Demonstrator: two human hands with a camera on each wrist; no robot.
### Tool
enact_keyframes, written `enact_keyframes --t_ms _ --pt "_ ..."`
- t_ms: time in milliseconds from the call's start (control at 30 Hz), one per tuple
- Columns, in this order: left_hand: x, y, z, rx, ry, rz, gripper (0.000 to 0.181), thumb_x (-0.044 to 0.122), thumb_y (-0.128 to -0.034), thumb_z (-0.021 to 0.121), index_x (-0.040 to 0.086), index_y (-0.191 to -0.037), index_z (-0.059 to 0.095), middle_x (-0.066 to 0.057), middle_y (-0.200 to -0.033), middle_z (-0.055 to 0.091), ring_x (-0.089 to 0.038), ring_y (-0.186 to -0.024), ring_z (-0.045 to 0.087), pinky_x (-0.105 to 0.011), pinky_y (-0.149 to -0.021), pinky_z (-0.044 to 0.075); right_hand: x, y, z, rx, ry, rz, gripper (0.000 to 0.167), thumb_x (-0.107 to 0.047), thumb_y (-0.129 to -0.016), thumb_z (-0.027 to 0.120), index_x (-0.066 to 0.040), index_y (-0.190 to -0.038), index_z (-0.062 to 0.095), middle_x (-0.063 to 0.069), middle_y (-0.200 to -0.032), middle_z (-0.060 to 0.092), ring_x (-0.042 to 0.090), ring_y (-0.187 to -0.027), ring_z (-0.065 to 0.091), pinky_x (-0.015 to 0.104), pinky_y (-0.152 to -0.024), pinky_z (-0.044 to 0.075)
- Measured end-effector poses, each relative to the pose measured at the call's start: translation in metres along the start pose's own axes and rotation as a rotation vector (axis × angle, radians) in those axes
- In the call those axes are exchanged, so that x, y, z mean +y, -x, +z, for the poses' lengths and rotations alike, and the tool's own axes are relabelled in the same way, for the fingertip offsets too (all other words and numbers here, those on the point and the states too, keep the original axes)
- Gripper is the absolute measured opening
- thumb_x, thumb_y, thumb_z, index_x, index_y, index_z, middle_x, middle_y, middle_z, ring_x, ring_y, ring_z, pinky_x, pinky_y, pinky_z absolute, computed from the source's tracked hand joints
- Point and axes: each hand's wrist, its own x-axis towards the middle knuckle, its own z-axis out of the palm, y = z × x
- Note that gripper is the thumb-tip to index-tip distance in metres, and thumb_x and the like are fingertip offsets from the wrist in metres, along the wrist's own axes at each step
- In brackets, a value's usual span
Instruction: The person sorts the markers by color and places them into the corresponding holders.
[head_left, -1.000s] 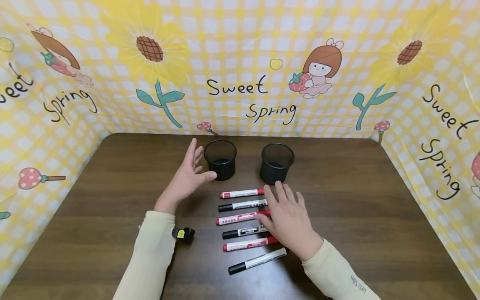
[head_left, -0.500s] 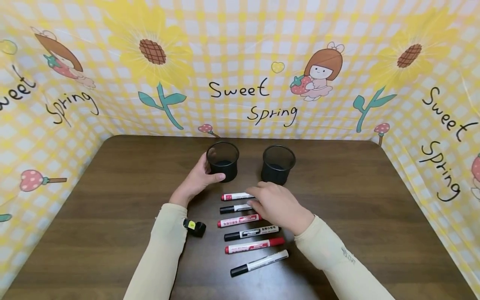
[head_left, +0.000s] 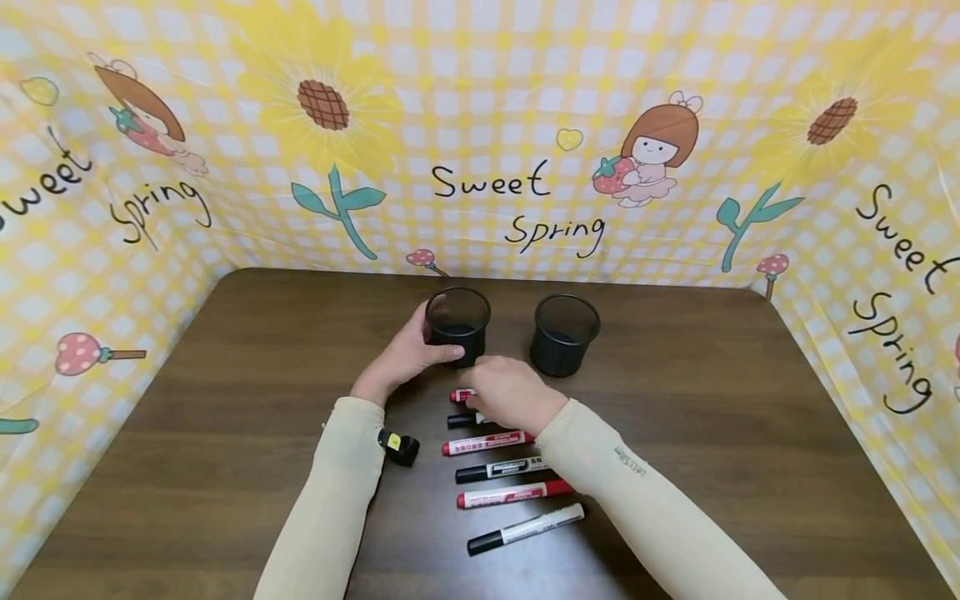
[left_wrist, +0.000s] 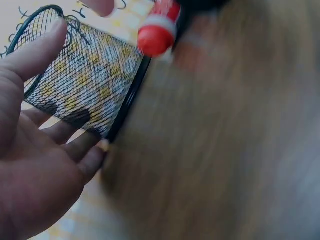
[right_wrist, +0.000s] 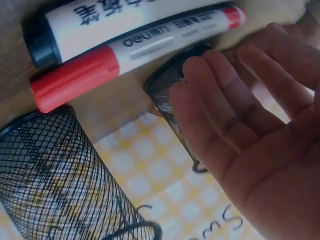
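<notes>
My left hand (head_left: 408, 354) holds the left black mesh pen holder (head_left: 459, 343), thumb in front and fingers round its far side. The left wrist view shows the mesh wall (left_wrist: 85, 75) between thumb and fingers. My right hand (head_left: 513, 393) hovers over the farthest red-capped whiteboard marker (head_left: 459, 396), hiding most of it in the head view. In the right wrist view, that marker (right_wrist: 135, 55) lies apart from my loosely bent right fingers (right_wrist: 215, 100). A black-capped marker (head_left: 463, 422) lies beside it, partly covered by the right hand.
A second black mesh pen holder (head_left: 562, 343) stands to the right. Nearer lie a red marker (head_left: 487, 442), a black marker (head_left: 502, 470), another red marker (head_left: 513, 494) and a white-bodied black-capped marker (head_left: 525, 530). A patterned cloth (head_left: 480, 125) walls the wooden table (head_left: 712, 433).
My left hand has closed in on the left pen holder and now holds it. My right hand has moved left along the farthest markers towards that pen holder.
</notes>
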Motion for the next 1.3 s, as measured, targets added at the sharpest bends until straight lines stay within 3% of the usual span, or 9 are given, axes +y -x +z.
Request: enact_keyframes --t_ms 233,533,767,1100,1300 --pt "0.008 -0.002 0.000 -0.034 -0.135 -0.019 0.098 0.019 -0.0847 0.084 0.018 -0.160 0.021 -0.014 -0.160 0.029 -0.030 -0.139 0.037 -0.051 -0.111 0.032 -0.003 -0.015 0.011 -0.050 0.123 0.017 0.012 -0.024 -0.091 0.077 -0.016 -0.100 0.080 0.002 -0.089 0.069 0.019 -0.081 0.065 0.037 -0.069 0.056" --pt "0.003 -0.003 0.001 0.034 -0.130 0.020 0.093 0.016 -0.0803 0.088 0.014 -0.155 0.032 -0.011 -0.153 0.041 -0.026 -0.140 0.039 -0.047 -0.110 0.035 -0.002 -0.022 0.017 -0.020 0.187 -0.033 0.004 -0.018 -0.091 0.076 -0.017 -0.093 0.079 0.001 -0.086 0.070 0.018 -0.078 0.066 0.037 -0.066 0.057" --pt "0.000 -0.003 0.000 0.028 -0.103 0.034 0.093 0.014 -0.0805 0.088 0.011 -0.155 0.032 -0.010 -0.153 0.043 -0.025 -0.141 0.038 -0.047 -0.111 0.034 0.001 -0.021 0.013 -0.001 0.224 -0.055 0.012 -0.018 -0.096 0.070 -0.017 -0.104 0.079 0.002 -0.088 0.072 0.018 -0.077 0.066 0.037 -0.065 0.057" --pt "0.000 -0.002 0.001 0.007 -0.072 0.053 0.090 0.014 -0.0822 0.086 0.012 -0.154 0.033 -0.012 -0.152 0.043 -0.029 -0.139 0.041 -0.049 -0.110 0.034 0.014 -0.005 0.000 0.152 0.112 -0.104 0.010 -0.016 -0.094 0.073 -0.011 -0.103 0.075 0.001 -0.083 0.066 0.015 -0.071 0.062 0.031 -0.063 0.054" --pt "-0.003 -0.002 -0.001 0.008 -0.078 0.078 0.090 0.012 -0.0824 0.086 0.009 -0.155 0.033 -0.015 -0.153 0.042 -0.031 -0.141 0.038 -0.052 -0.112 0.031 0.018 0.001 -0.006 0.233 -0.009 -0.133 0.016 -0.014 -0.092 0.076 -0.008 -0.107 0.074 0.001 -0.088 0.068 0.012 -0.073 0.060 0.028 -0.066 0.053"
